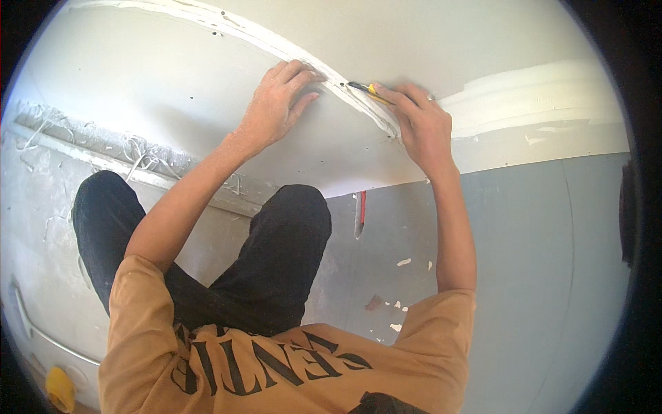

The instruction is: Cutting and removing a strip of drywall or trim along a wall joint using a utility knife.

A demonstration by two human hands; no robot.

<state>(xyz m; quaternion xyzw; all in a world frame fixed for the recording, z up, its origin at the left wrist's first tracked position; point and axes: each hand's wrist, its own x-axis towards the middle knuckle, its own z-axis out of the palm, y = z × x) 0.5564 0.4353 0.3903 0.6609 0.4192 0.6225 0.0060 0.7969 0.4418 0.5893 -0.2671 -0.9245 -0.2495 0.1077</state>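
My right hand [420,124] grips a yellow-and-black utility knife [376,93], its dark end against a long white compound-coated seam [258,38] with small dark screw heads. Just left of it, my left hand [279,100] rests with curved, separated fingertips on the seam's edge and the pale board [110,76], holding nothing I can see. The seam runs diagonally from the upper left down toward my right hand. A smooth white band [531,96] continues to the right.
My bent legs in dark trousers [276,241] are below the board. At left is a rough ledge [83,145] with loose white strands, lower down a pale pipe [55,341] and a yellow object [61,386]. A grey-blue surface [524,262] fills the right, with a narrow red item [362,207] near the board's edge.
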